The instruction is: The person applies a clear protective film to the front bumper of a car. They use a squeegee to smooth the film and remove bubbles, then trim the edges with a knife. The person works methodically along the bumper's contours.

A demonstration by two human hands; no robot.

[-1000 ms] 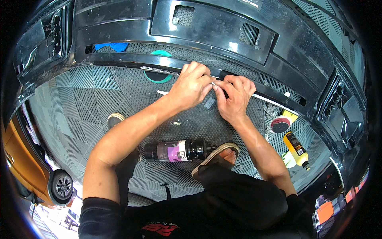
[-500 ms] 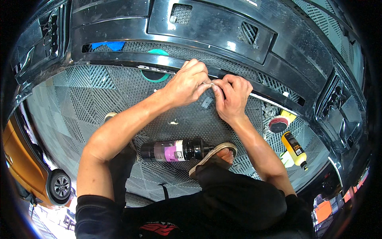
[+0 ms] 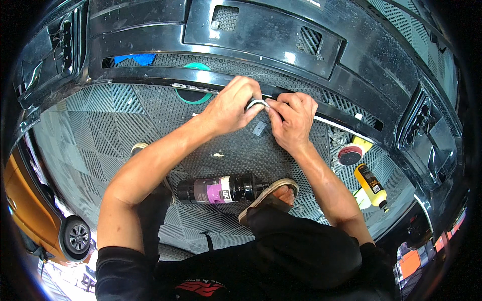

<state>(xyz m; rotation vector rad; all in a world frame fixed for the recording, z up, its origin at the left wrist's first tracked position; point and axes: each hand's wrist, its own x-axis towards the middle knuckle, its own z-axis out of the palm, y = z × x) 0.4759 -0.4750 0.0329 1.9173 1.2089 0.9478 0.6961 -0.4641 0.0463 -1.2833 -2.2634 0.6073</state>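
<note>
A large glossy black car bumper arches across the far side. At the middle of its lower edge, my left hand pinches a thin, curled strip of tape, pale grey and white. My right hand is close beside it on the right, thumb and forefinger pressed together on the strip's other end. Both hands are closed, and my fingers hide part of the strip. White residue shows along the bumper's lower edge on either side of my hands.
A small flat grey piece lies on the mat below my hands. A black bottle with a purple label lies by my sandalled foot. To the right are a round pad and a yellow bottle. An orange car stands left.
The strip between my fingers now bows up into a visible loop, where before only a thin edge showed. My hands have hardly moved.
</note>
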